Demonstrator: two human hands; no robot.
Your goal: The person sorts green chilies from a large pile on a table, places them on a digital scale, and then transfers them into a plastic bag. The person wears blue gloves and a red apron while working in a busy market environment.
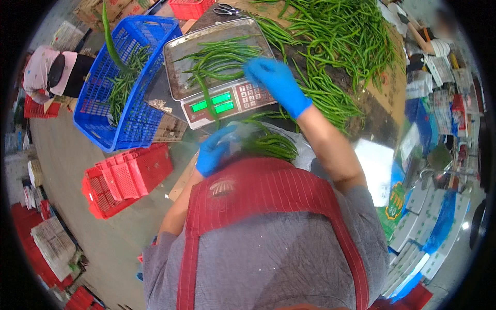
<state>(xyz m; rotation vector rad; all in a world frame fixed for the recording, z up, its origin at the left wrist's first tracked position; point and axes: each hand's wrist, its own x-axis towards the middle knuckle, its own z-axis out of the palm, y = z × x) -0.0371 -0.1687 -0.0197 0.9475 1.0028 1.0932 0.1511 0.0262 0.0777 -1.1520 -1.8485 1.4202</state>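
Long green chili peppers [222, 57] lie in a loose bundle on the metal pan [178, 85] of a digital scale [199, 121] with lit green displays. My right hand [274, 80], in a blue glove, is over the pan's right edge beside these peppers; its fingertips are blurred, and whether they grip any is unclear. My left hand [213, 152], also gloved in blue, is closed around a clear plastic bag [234, 144] close to my apron. Another bunch of chili peppers [274, 146] rests by the bag, partly hidden by the apron.
A big heap of chili peppers [341, 41] covers the table's right side. Scissors [226, 9] lie behind the scale. To the left stand a blue crate [95, 111] holding peppers and red crates [137, 173]. Other people [46, 72] are farther off at both sides.
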